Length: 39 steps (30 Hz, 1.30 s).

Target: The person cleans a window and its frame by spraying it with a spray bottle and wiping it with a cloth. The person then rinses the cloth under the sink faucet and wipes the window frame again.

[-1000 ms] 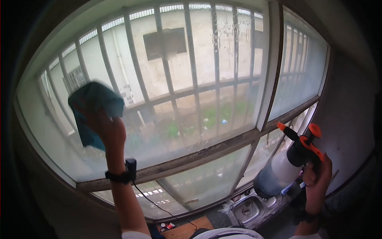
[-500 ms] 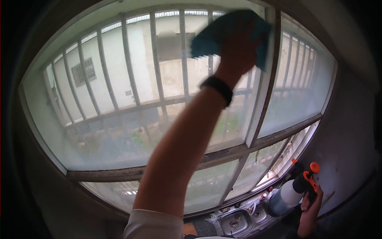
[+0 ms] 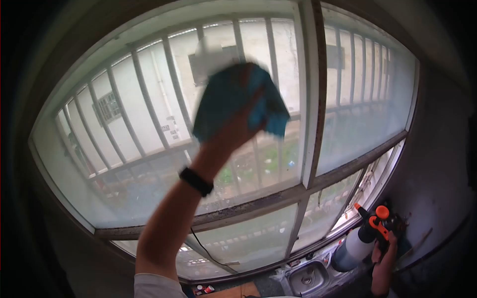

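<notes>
My left hand point(image 3: 237, 126), a dark band on its wrist, presses a teal cloth point(image 3: 218, 102) to the large upper window pane point(image 3: 149, 191). Its fingers spread over the cloth and are a little blurred. At the lower right, my right hand point(image 3: 385, 258) is closed around the handle of a pump spray bottle point(image 3: 355, 246). The bottle has a pale, partly see-through body, a black head, an orange trigger and an orange pump knob. It leans, with its orange nozzle pointing up toward the window.
A wooden-looking crossbar point(image 3: 238, 208) and an upright white frame point(image 3: 309, 99) divide the window. Metal bars point(image 3: 144, 89) stand outside it. Below are a steel sink point(image 3: 308, 279), a brown board point(image 3: 233, 291), small red-and-white items point(image 3: 204, 289) and a dark cable point(image 3: 203, 248).
My left hand has moved the cloth down and left, from the top near the upright frame to the pane's middle. The view has shifted slightly; my right hand still grips the spray bottle.
</notes>
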Tool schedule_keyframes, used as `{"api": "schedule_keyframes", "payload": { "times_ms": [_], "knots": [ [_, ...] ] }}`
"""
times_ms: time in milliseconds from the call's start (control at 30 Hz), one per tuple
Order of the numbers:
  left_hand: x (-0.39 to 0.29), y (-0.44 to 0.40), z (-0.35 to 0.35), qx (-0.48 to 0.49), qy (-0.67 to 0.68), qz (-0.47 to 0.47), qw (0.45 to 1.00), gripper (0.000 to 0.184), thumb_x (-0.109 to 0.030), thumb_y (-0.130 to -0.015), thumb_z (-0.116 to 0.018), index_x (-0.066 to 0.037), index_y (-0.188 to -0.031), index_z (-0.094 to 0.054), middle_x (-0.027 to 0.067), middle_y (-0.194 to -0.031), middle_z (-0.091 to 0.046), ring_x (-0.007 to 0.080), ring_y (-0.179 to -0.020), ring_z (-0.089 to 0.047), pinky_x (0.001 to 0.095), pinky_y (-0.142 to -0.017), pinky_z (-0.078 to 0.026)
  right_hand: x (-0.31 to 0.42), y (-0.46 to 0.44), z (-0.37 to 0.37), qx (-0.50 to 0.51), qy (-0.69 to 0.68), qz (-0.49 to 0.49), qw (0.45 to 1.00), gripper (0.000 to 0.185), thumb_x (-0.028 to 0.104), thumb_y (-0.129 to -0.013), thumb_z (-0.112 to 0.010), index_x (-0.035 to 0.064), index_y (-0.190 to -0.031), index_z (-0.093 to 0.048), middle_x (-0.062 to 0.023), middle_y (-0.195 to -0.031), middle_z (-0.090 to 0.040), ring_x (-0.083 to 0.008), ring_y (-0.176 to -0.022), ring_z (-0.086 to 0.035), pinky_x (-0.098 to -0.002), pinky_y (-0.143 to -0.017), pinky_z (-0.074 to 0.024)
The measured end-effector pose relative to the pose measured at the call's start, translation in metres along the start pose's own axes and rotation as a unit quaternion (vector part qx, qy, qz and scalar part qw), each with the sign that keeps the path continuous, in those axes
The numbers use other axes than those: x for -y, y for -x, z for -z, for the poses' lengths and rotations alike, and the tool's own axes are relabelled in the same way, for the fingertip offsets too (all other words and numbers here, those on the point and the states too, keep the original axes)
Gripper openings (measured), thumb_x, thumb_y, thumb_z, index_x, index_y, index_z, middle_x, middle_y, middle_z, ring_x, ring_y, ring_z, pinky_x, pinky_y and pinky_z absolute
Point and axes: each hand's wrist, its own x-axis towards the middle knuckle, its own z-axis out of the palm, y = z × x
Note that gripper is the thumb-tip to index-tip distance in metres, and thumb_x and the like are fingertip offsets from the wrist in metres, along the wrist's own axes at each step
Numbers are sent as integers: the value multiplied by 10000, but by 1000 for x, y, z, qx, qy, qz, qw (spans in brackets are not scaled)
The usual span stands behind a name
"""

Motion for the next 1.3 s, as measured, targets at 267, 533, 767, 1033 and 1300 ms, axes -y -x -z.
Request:
{"api": "schedule_keyframes", "payload": {
  "times_ms": [267,533,767,1033,1300],
  "knots": [
    [-42,-127,-18,-142,-296,36,944,533,-270,-942,-590,-6,-1397,-509,184,-1600,-250,392,-1493,-161,524,-1195,-204,-1,0,8,-18,-10,2,1000,482,495,-903,-597,35,-777,-529,21,-517,-378,-71,-399,-345,-239,-398,-232],
    [-79,85,-105,27,464,131,876,533,-180,-947,-642,-45,-1421,-440,129,-1475,-484,253,-1296,-526,380,-1103,-411,-20,-2,16,-17,4,-10,1000,459,480,-904,-602,35,-808,-544,21,-543,-417,-62,-400,-348,-237,-396,-237],
    [-21,29,-12,79,183,-26,980,649,-225,-897,-716,-93,-1464,-430,133,-1454,-471,273,-1388,-409,401,-1164,-314,-18,-5,27,-1,18,-24,1000,445,472,-905,-602,40,-818,-544,31,-549,-417,-55,-410,-344,-225,-407,-233],
    [-27,-107,-8,-106,-245,-75,961,597,-190,-941,-572,6,-1471,-380,173,-1583,-296,348,-1480,-232,478,-1183,-260,-24,-4,29,-23,31,-45,998,485,537,-918,-564,75,-776,-527,43,-510,-367,-54,-402,-322,-223,-408,-229],
    [-45,12,-37,28,-114,-91,989,476,-190,-913,-625,-156,-1379,-536,35,-1400,-539,263,-1278,-509,352,-1080,-425,-26,-10,34,31,68,-35,997,461,500,-920,-583,54,-813,-549,37,-539,-407,-53,-422,-344,-225,-419,-226]
  ]
}}
